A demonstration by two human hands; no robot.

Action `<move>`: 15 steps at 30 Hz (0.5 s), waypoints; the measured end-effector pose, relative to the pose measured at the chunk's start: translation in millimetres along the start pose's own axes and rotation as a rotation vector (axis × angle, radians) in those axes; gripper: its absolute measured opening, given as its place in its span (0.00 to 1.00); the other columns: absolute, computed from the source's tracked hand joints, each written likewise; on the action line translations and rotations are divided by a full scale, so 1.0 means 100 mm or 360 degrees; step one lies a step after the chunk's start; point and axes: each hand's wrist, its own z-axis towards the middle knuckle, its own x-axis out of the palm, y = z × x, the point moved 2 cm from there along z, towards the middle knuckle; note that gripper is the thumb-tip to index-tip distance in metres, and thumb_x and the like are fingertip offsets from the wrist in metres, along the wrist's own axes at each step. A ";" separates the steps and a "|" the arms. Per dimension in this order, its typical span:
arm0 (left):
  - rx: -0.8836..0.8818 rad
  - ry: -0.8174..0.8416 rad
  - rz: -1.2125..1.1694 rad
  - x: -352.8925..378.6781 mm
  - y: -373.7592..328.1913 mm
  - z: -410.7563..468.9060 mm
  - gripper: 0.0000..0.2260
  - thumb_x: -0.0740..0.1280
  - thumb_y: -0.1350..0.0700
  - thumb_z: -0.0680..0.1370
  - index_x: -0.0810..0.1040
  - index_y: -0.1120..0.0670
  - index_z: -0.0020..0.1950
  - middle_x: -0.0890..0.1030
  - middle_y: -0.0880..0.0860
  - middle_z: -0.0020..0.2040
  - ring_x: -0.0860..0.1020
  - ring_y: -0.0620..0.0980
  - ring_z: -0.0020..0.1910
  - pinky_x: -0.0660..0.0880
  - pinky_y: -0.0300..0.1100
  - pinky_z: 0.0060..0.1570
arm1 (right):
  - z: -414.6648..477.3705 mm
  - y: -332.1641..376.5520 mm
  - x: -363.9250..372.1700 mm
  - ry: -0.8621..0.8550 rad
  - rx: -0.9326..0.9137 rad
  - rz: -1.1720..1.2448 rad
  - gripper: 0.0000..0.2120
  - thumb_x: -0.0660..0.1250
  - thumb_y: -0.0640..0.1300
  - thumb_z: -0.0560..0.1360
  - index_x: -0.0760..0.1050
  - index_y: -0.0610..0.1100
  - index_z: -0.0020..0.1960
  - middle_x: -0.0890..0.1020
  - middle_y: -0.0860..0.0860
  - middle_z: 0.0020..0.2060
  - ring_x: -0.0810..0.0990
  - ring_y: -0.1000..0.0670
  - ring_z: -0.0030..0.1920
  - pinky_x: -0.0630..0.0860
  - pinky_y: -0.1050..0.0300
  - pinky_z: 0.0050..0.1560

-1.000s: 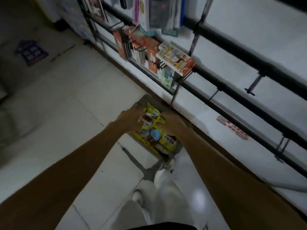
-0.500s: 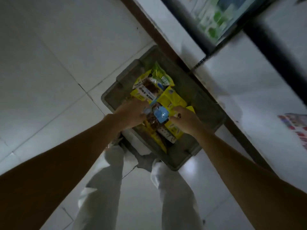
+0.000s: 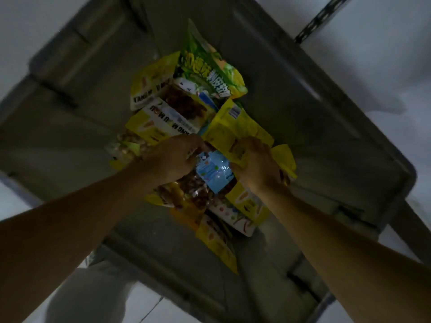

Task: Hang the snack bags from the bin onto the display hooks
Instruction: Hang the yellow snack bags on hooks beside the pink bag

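Note:
A grey plastic bin on the floor holds a pile of several snack bags, mostly yellow ones, with a green bag at the far end. A light blue bag lies on top in the middle. My left hand grips the blue bag's left edge with curled fingers. My right hand is curled over its right edge and over a yellow bag. No display hooks are in view.
A slotted metal upright of the display stands past the bin's far right corner against the white base. My legs in light trousers stand at the bin's near edge on the pale tiled floor.
The view has dropped from the hook rack down close over the bin. Both hands have reached into the pile and closed on the blue bag.

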 end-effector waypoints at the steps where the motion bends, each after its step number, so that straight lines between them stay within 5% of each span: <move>1: 0.0010 -0.0012 -0.0031 0.06 0.03 0.04 0.12 0.64 0.57 0.79 0.77 0.47 0.62 0.79 0.54 0.60 0.78 0.53 0.55 0.77 0.48 0.47 | 0.04 0.02 0.06 -0.0011 -0.0046 -0.0010 0.27 0.71 0.51 0.75 0.68 0.44 0.69 0.69 0.47 0.69 0.67 0.43 0.70 0.73 0.48 0.58; 4: 0.0024 -0.0065 -0.0086 0.19 0.08 0.07 0.13 0.65 0.60 0.79 0.78 0.51 0.62 0.79 0.55 0.58 0.78 0.53 0.55 0.77 0.50 0.53 | 0.11 0.06 0.14 -0.0047 -0.0046 0.0069 0.27 0.71 0.49 0.74 0.66 0.47 0.70 0.70 0.48 0.69 0.69 0.44 0.68 0.77 0.46 0.55; 10: 0.0017 -0.0081 -0.0144 0.20 -0.02 -0.01 0.15 0.65 0.63 0.78 0.76 0.52 0.64 0.78 0.52 0.61 0.75 0.48 0.58 0.68 0.38 0.56 | 0.07 0.04 -0.09 -0.0121 -0.0107 0.0071 0.09 0.63 0.38 0.79 0.76 0.44 0.58 0.83 0.44 0.52 0.81 0.43 0.55 0.68 0.58 0.44; 15: 0.0119 -0.0239 0.0060 0.04 -0.29 -0.26 0.14 0.67 0.60 0.75 0.72 0.56 0.60 0.75 0.56 0.55 0.74 0.56 0.54 0.71 0.46 0.41 | -0.28 0.18 -0.33 -0.0040 -0.0195 -0.0026 0.07 0.60 0.44 0.81 0.76 0.45 0.56 0.82 0.44 0.46 0.81 0.41 0.49 0.65 0.56 0.39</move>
